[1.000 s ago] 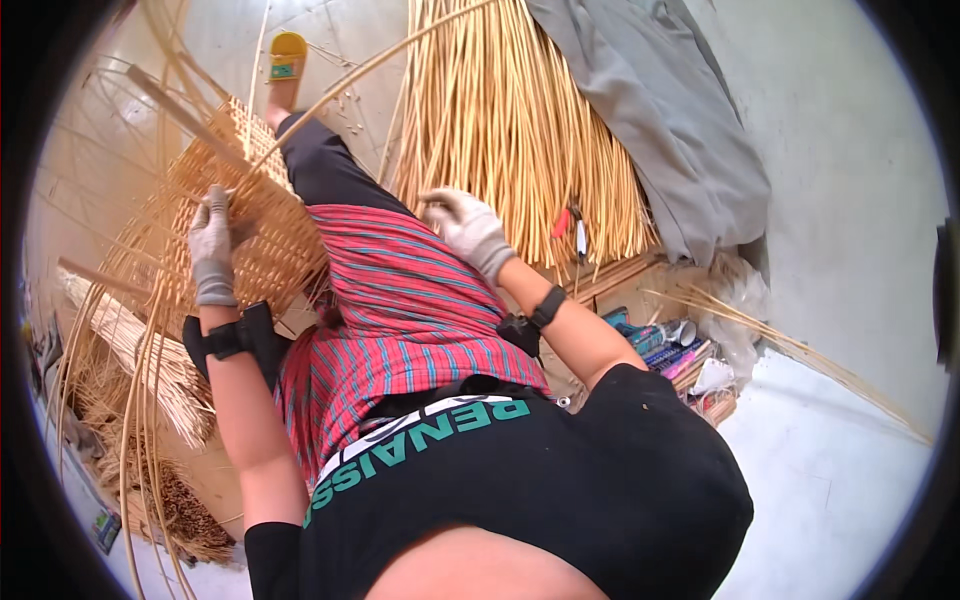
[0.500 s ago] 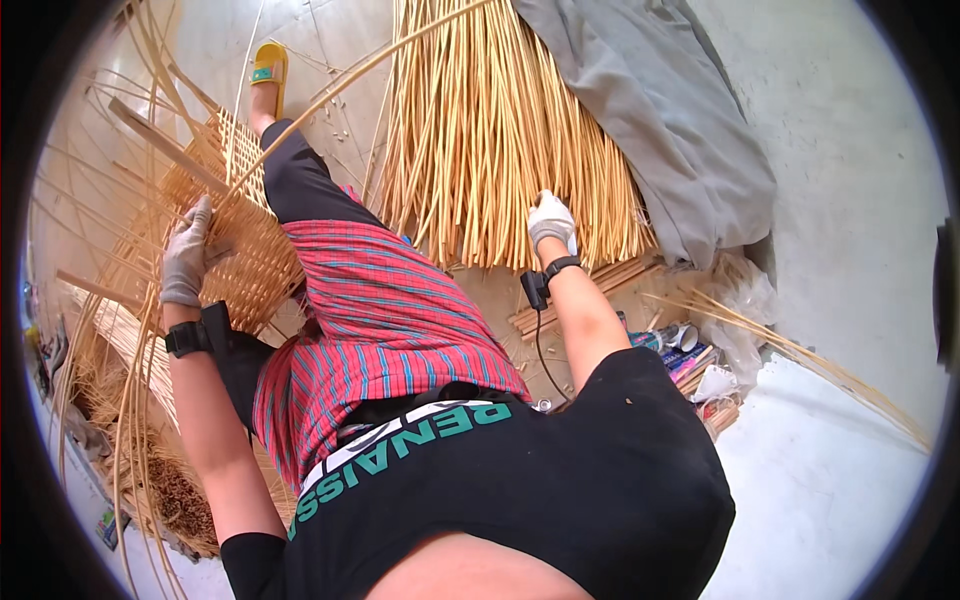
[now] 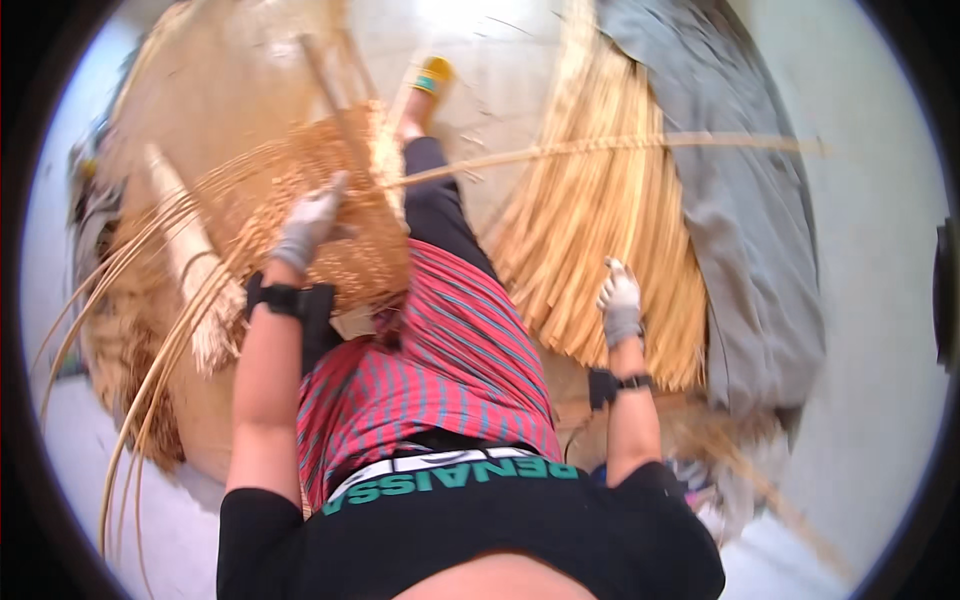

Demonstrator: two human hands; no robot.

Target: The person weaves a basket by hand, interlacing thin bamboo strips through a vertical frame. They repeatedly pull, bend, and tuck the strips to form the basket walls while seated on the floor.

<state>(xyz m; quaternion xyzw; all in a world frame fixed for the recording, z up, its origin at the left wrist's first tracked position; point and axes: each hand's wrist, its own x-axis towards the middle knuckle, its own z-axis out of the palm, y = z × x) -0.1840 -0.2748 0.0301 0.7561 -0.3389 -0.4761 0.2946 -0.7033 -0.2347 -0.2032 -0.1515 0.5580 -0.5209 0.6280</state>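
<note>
My left hand (image 3: 312,222), in a whitish glove, is closed on the wall of a woven basket (image 3: 365,265) tilted against my left leg. Loose stakes stick out from the basket, and one long cane (image 3: 560,150) crosses in front of me toward the right. Over the lower part of a large spread of pale canes (image 3: 570,240) is my right hand (image 3: 620,298), also gloved, its fingers curled. Motion blurs it, and whatever may be in its fingers is hidden.
Grey cloth (image 3: 750,230) covers the right side of the cane pile. A bundle of pale strips (image 3: 185,225) lies left of the basket. My outstretched left foot wears a yellow slipper (image 3: 434,75). Blurred plastic and small items lie near my right elbow.
The view has turned, so the basket, leg and cane pile now sit further right and the picture is blurred. The long cane from the basket has swung down across the pile.
</note>
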